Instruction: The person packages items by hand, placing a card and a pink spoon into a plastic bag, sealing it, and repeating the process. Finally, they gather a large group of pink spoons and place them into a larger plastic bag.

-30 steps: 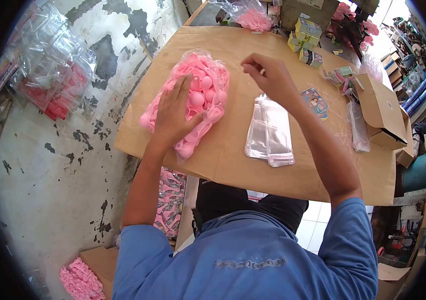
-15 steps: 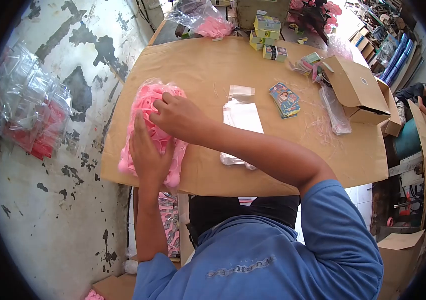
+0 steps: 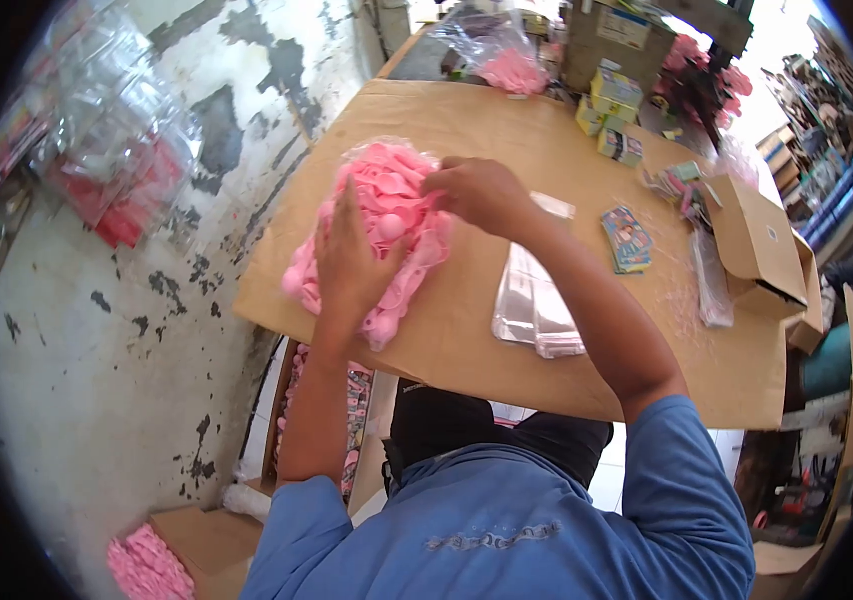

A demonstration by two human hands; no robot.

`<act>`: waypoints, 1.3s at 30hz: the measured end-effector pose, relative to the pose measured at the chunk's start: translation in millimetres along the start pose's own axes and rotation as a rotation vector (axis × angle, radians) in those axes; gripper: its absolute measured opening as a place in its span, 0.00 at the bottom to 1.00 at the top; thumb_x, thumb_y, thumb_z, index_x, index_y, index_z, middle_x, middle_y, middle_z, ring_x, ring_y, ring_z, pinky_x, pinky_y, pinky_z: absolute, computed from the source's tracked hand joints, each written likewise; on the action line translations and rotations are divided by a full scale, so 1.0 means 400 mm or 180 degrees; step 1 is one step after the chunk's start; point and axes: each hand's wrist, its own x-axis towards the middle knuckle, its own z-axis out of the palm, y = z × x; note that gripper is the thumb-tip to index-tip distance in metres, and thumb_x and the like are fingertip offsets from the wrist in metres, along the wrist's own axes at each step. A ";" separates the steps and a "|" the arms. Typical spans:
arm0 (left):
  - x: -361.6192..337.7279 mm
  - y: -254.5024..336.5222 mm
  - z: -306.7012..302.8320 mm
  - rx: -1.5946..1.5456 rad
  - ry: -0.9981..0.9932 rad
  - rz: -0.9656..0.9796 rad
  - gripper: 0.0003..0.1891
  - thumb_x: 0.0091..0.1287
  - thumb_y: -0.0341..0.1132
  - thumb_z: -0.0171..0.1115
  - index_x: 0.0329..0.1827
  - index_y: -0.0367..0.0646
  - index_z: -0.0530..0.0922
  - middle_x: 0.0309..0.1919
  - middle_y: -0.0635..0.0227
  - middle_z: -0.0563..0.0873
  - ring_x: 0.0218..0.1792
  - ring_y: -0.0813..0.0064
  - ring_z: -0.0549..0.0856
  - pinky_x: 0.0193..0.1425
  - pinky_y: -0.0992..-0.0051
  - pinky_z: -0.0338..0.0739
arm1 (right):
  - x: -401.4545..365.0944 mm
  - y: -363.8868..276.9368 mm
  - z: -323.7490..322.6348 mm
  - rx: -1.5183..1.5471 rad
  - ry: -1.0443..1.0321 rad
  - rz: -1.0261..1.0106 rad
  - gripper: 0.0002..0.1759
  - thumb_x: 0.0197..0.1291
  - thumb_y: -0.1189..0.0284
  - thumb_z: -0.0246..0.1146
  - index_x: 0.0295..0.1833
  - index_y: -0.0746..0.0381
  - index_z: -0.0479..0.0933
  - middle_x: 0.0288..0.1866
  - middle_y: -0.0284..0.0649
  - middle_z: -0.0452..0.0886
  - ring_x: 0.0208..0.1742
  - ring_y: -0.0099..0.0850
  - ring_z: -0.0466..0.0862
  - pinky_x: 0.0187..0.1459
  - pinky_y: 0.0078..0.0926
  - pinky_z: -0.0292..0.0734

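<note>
A clear plastic bag full of pink plastic pieces (image 3: 387,185) lies on the brown paper-covered table (image 3: 457,355), toward its left side. My left hand (image 3: 352,260) rests on the near left part of the pink pile, fingers stretched out and pointing away from me. At the bag's upper right edge is my right hand (image 3: 477,190), its fingers pressed together; what they pinch is too small to make out. Flat clear plastic sleeves (image 3: 537,300) lie to the right, partly under my right forearm. Beyond them sits a small stack of printed cards (image 3: 627,240).
An open cardboard box (image 3: 762,250) stands at the table's right. Banded card bundles (image 3: 615,95) and another bag of pink pieces (image 3: 514,72) are at the back. Plastic bags hang on the left wall. Another person is partly visible at far right.
The view has swung left, so the table appears further right. My right hand has moved from the top of the pink pieces to the bag's right edge. My left hand remains on the pile.
</note>
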 end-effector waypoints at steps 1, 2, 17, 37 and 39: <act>-0.003 -0.004 0.003 -0.0095 -0.0057 -0.0079 0.57 0.62 0.52 0.77 0.88 0.40 0.51 0.82 0.48 0.68 0.79 0.50 0.71 0.86 0.49 0.55 | -0.002 0.004 -0.013 0.0150 0.0099 0.0031 0.13 0.65 0.68 0.73 0.53 0.56 0.88 0.44 0.42 0.89 0.41 0.40 0.89 0.44 0.38 0.83; -0.006 -0.006 0.004 -0.0098 -0.0002 -0.0063 0.57 0.63 0.52 0.76 0.88 0.40 0.51 0.81 0.48 0.68 0.79 0.50 0.71 0.86 0.48 0.54 | -0.003 0.009 -0.022 0.0534 0.0183 0.0214 0.12 0.65 0.68 0.73 0.53 0.57 0.88 0.42 0.40 0.89 0.40 0.36 0.88 0.43 0.36 0.82; -0.004 0.008 -0.005 -0.0134 0.0033 0.0051 0.46 0.66 0.53 0.72 0.87 0.61 0.61 0.76 0.49 0.74 0.78 0.50 0.72 0.84 0.43 0.57 | -0.082 0.309 -0.077 0.3318 0.1439 0.2402 0.19 0.76 0.60 0.68 0.53 0.67 0.83 0.29 0.31 0.79 0.23 0.18 0.76 0.23 0.17 0.69; -0.013 -0.002 0.000 -0.0241 0.0057 0.0084 0.46 0.68 0.56 0.69 0.88 0.56 0.61 0.74 0.51 0.76 0.78 0.52 0.72 0.84 0.43 0.55 | 0.117 -0.035 0.100 0.0694 0.0024 -0.0173 0.20 0.60 0.74 0.70 0.59 0.65 0.81 0.50 0.49 0.83 0.51 0.46 0.84 0.55 0.40 0.80; -0.014 -0.003 0.003 -0.0422 0.0102 0.0025 0.47 0.67 0.54 0.70 0.88 0.50 0.60 0.77 0.52 0.75 0.79 0.52 0.71 0.85 0.44 0.54 | 0.116 -0.030 0.091 0.0798 -0.0184 -0.0015 0.18 0.59 0.75 0.70 0.56 0.66 0.81 0.47 0.50 0.82 0.49 0.47 0.84 0.53 0.40 0.80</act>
